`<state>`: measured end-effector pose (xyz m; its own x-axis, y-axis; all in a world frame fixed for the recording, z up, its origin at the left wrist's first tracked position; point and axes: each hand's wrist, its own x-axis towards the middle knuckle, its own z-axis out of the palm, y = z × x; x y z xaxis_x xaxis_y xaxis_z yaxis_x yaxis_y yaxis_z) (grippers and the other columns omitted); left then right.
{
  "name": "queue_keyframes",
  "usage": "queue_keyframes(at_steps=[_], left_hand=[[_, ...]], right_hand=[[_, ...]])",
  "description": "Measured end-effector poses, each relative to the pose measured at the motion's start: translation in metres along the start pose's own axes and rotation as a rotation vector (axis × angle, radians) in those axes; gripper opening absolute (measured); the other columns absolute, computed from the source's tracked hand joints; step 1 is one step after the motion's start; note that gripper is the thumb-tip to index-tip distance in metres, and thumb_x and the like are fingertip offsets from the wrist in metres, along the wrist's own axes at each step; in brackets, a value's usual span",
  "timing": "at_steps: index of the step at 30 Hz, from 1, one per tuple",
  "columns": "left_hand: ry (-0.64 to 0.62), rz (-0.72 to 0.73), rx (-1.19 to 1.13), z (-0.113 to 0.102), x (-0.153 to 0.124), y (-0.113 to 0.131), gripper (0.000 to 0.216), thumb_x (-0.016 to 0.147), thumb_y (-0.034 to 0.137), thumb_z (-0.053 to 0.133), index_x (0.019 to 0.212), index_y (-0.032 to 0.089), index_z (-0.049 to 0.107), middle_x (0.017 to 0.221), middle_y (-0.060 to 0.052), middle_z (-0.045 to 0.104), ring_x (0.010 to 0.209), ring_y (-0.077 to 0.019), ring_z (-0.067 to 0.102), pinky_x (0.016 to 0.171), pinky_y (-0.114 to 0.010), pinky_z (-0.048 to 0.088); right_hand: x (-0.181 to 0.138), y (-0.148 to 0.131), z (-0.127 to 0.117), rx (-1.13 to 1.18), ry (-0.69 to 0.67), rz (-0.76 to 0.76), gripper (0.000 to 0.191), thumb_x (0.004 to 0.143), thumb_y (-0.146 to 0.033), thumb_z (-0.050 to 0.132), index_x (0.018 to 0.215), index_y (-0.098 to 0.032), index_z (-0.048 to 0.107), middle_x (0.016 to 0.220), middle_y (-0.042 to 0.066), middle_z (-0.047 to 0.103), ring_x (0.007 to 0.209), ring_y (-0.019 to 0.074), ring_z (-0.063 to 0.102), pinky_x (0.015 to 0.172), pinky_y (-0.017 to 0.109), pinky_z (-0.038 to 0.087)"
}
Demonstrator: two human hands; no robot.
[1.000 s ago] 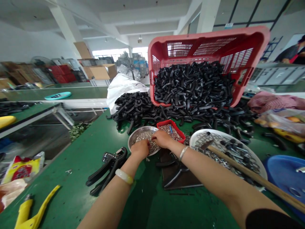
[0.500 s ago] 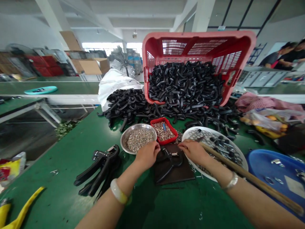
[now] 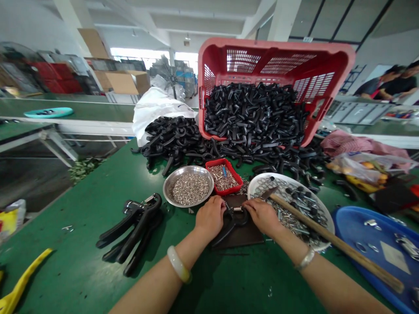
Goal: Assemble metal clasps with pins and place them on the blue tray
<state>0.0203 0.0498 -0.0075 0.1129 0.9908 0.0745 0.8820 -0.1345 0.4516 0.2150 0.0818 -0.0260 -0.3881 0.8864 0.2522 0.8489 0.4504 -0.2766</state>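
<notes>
Both hands work on a black hand-grip part [image 3: 233, 219] lying on a dark pad [image 3: 242, 235] on the green table [image 3: 98, 205]. My left hand [image 3: 210, 216] is closed on the part's left side. Its right end, where a small metal spring shows, is pinched by my right hand [image 3: 262, 215]. Just beyond the hands stand a steel bowl of small metal pieces [image 3: 189, 188] and a small red tray of metal bits [image 3: 224, 176]. To the right a white plate [image 3: 322, 211] holds rings and black knobs.
A tilted red crate [image 3: 275, 59] spills black curved handles [image 3: 255, 117] over the far table. Assembled black grippers [image 3: 137, 222] lie at left. A wooden-handled hammer [image 3: 330, 240] rests across the white plate. A blue basin [image 3: 376, 248] sits at right, a yellow tool [image 3: 19, 283] at lower left. Other people sit far right.
My hands left the steel bowl and came back toward me. They closed in on the black part on the dark pad and now hold it from both sides.
</notes>
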Motion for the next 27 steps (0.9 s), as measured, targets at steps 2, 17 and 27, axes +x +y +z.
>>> queue_keyframes(at_steps=[2,17,27], left_hand=[[0.006,0.007,-0.001,0.001,0.000,-0.001,0.016,0.085,0.025,0.041,0.096,0.020,0.051,0.107,-0.004,0.055,0.091,-0.0161,0.056,0.072,-0.025,0.042],[-0.001,-0.021,0.017,0.002,-0.002,0.003,0.022,0.086,0.025,0.039,0.105,0.019,0.049,0.113,-0.007,0.053,0.095,-0.0178,0.055,0.075,-0.027,0.043],[0.149,0.015,-0.217,-0.008,-0.003,0.001,0.012,0.081,0.023,0.048,0.084,0.019,0.058,0.102,-0.004,0.059,0.096,-0.0179,0.051,0.085,-0.030,0.039]], right_hand=[[-0.001,0.000,0.001,-0.009,0.007,-0.012,0.021,0.086,-0.019,0.043,0.090,-0.016,0.063,0.085,0.005,0.064,0.082,0.0164,0.058,0.077,0.026,0.044],[-0.006,-0.019,-0.008,-0.255,-0.054,-0.078,0.022,0.081,-0.010,0.043,0.087,-0.016,0.063,0.084,0.010,0.060,0.089,0.0216,0.053,0.073,0.027,0.042],[-0.003,-0.023,-0.024,-0.151,-0.018,-0.121,0.021,0.086,-0.023,0.046,0.099,-0.020,0.062,0.089,0.007,0.063,0.087,0.0185,0.056,0.075,0.028,0.045]])
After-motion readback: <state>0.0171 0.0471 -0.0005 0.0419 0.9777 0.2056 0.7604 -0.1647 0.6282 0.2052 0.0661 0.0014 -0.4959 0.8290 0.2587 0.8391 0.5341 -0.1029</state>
